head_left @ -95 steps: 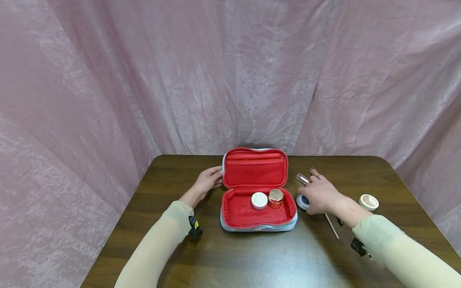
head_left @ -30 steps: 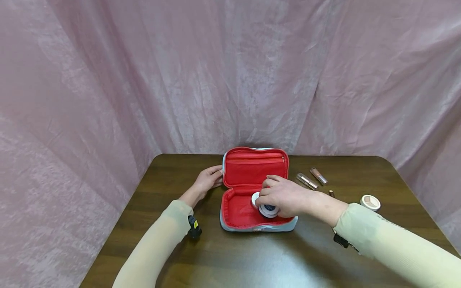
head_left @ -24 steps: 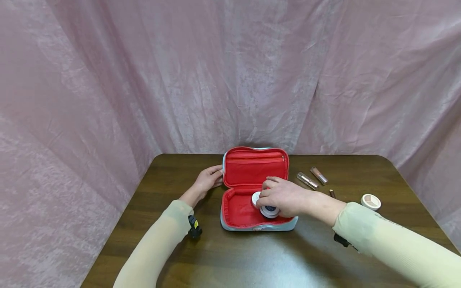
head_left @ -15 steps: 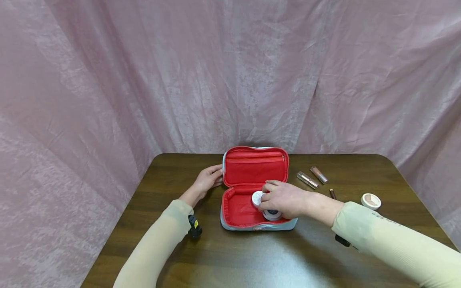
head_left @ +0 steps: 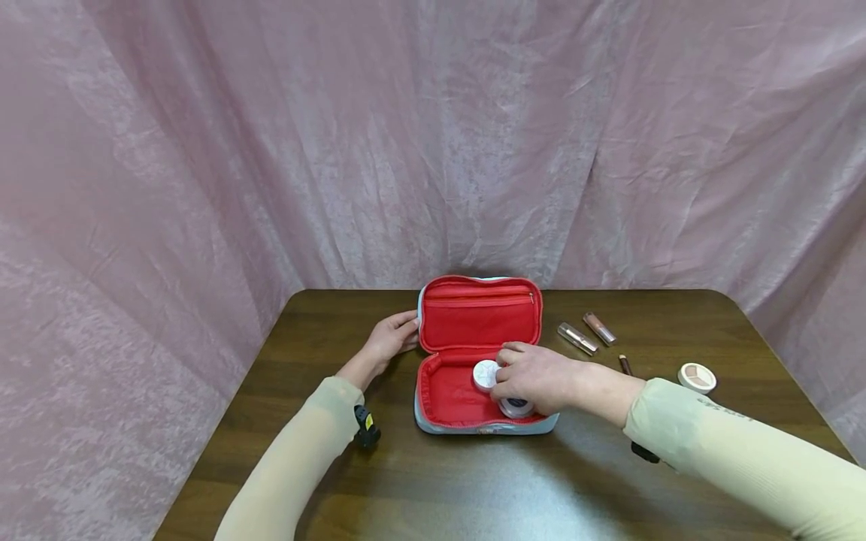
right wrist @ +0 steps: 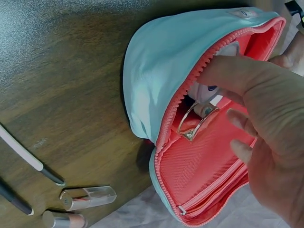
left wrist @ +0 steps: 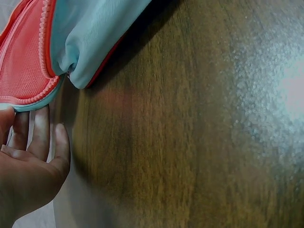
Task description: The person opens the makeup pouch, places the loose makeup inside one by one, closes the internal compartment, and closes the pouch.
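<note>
My left hand [head_left: 387, 338] pinches the left edge of the raised lid of a light-blue cosmetic bag [head_left: 485, 428] with red lining; in the left wrist view the thumb [left wrist: 5, 121] is in front of the edge, fingers behind. My right hand [head_left: 537, 374] reaches into the bag's right half, thumb and fingers around a round whitish container with a dark-blue label [head_left: 516, 409]. Left of it in the bag is a white-lidded jar [head_left: 484, 374]. The right wrist view shows a gold-edged jar [right wrist: 197, 118] beside these fingers; from the head it is hidden under the hand.
Right of the bag lie two clear-capped tubes [head_left: 577, 339], [head_left: 599, 328] and a round three-shade palette [head_left: 697, 378]. A light-handled stick [right wrist: 21, 149] and a dark one [right wrist: 14, 197] lie on the table, mostly hidden under the right arm from the head.
The right hand has brought the round container from the table into the bag, then shifted it slightly right and toward the front wall. The left hand stays at the lid.
</note>
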`<state>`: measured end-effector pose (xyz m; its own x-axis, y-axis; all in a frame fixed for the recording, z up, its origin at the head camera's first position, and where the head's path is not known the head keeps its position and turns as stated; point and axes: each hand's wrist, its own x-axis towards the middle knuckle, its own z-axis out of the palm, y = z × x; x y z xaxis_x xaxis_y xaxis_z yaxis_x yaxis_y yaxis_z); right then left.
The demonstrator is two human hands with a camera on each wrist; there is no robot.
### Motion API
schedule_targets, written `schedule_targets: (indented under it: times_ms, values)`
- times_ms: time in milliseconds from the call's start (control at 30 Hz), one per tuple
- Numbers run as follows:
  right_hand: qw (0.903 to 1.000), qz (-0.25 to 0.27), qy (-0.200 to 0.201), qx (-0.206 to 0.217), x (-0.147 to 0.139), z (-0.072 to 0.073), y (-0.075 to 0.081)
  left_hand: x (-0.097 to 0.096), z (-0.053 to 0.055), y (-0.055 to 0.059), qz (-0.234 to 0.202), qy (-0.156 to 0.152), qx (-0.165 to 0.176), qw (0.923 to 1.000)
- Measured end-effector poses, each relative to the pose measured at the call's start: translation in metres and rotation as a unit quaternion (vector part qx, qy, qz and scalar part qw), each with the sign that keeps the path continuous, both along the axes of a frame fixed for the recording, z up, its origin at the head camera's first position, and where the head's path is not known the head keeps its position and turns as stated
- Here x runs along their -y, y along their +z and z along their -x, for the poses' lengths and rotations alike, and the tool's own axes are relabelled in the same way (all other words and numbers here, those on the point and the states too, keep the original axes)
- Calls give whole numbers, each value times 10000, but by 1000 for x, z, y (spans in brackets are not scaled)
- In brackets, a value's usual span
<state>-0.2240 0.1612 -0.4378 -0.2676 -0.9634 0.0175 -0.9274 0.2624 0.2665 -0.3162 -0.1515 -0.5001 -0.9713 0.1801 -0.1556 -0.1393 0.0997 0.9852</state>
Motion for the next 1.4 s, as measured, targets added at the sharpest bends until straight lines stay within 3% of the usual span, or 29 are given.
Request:
schedule_targets:
  times_ms: [267, 600, 1000, 1267, 1400]
  values:
    - [9991, -182, -259, 269, 2, -5, 0, 2, 0, -11, -58, 168, 92, 9998]
    - [9957, -295, -593, 644, 1, -6, 4, -2, 4, -2, -36, 52, 46, 10000]
    - [9866, -442, -1109, 1116, 0, -9, 12, -1, 5, 0, -59, -76, -30, 9999]
    - [9864, 455, -1119, 1110, -11, -9, 24, 2, 3, -3, -93, -59, -39, 9999]
    - [9818, 942, -1384, 893, -27, -6, 35, 2, 3, -6, -128, -94, -69, 9999]
